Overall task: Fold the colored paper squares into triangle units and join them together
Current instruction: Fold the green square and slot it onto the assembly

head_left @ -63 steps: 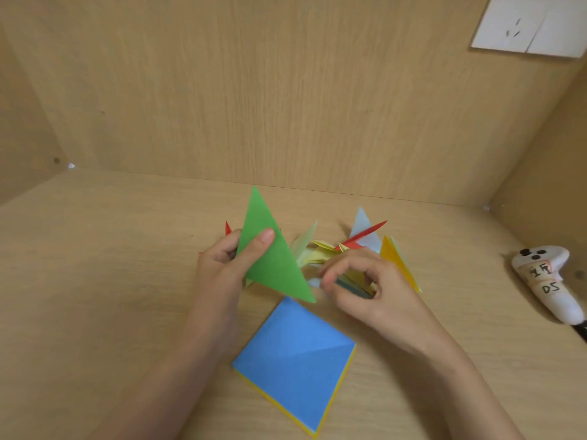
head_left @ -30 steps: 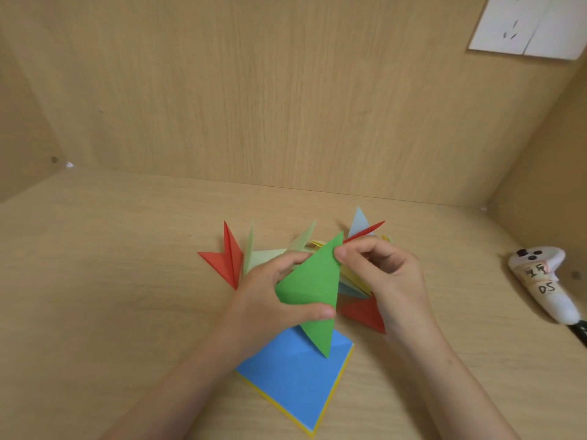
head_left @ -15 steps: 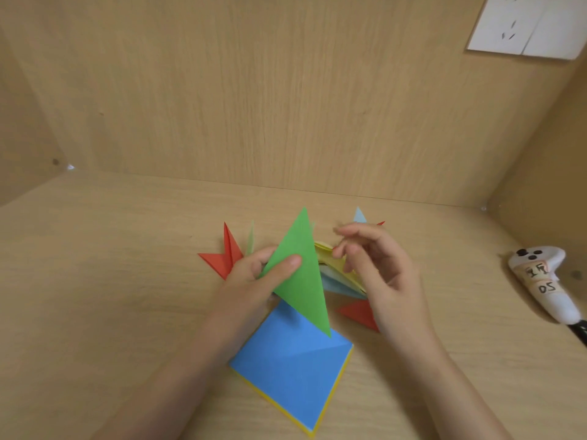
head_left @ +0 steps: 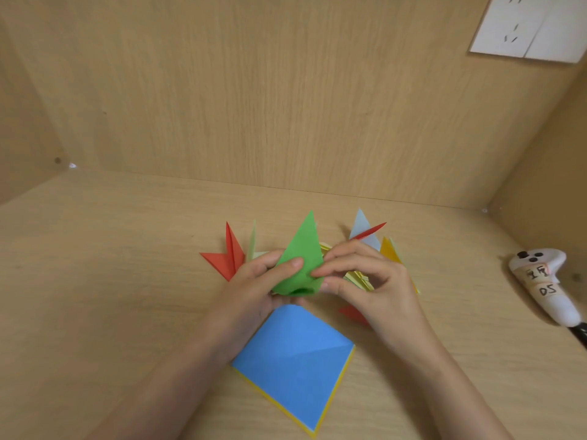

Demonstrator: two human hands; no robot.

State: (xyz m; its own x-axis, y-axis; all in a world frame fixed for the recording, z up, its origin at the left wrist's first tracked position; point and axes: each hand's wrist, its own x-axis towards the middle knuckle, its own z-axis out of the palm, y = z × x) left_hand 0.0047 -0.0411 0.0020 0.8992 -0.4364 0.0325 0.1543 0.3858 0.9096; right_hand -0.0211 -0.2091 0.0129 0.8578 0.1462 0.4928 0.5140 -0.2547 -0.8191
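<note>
A folded green paper triangle (head_left: 300, 255) stands point-up above the desk, its lower end bulged into a small pocket. My left hand (head_left: 254, 284) grips it from the left, thumb across its front. My right hand (head_left: 365, 281) pinches its right lower edge with thumb and forefinger. Behind the hands lies a cluster of joined units: red points (head_left: 227, 257) at the left, a pale blue and red tip (head_left: 363, 231) and a yellow one (head_left: 389, 252) at the right. A flat blue square (head_left: 295, 360) lies on a yellow sheet (head_left: 341, 374) in front of my hands.
A white controller (head_left: 546, 284) with taped labels lies at the desk's right side. Wooden walls (head_left: 286, 106) close the desk at the back and both sides. A white socket plate (head_left: 530, 27) sits high on the back wall.
The green triangle's lower tip has been drawn up so its base bulges open. My right hand has come in from the joined units and taken hold of the green piece's right edge.
</note>
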